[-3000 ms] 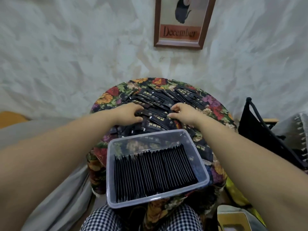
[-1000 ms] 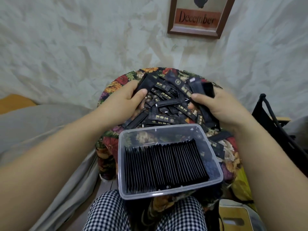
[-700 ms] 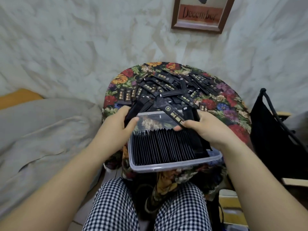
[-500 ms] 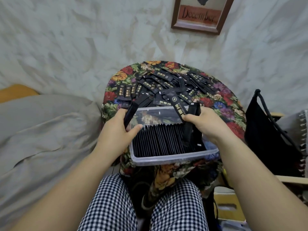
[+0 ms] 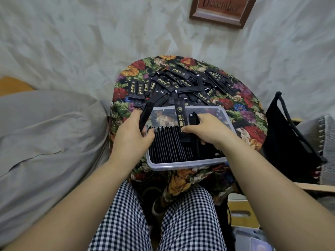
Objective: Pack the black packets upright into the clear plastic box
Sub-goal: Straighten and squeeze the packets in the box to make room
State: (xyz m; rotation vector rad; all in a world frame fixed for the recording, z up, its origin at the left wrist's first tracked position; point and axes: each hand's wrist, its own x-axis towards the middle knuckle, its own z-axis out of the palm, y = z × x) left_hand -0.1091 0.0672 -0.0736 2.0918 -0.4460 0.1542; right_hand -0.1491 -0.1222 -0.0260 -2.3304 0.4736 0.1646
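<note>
Holding a narrow black foil packet (image 5: 144, 115) between thumb and curled fingers, the left hand (image 5: 131, 136) is at the left end of the clear rectangular plastic box (image 5: 181, 166); whether it is one packet or a few together, I cannot tell. The right hand (image 5: 203, 132) is over the right part of the box and grasps several more packets. One of them, a black packet with gold print (image 5: 181, 116), stands up above the fingers, and the others next to it reach down into the box.

Inside the box, a row of upright black packets (image 5: 166, 145) fills the near side, standing close one against another. On the far side the flowers show through the bottom.

The box sits on the near part of a round desk under a dark floral cloth (image 5: 246, 113). Behind the box, a loose heap of black packets (image 5: 183, 82) lies on the cloth, many crossing each other.

Left of the desk there is grey bedding (image 5: 45, 134), and to the right a black bag (image 5: 282, 134). A wooden-framed picture (image 5: 223, 9) with the word "December" hangs on the pale wall. Checked trousers (image 5: 123, 223) are below the desk edge.
</note>
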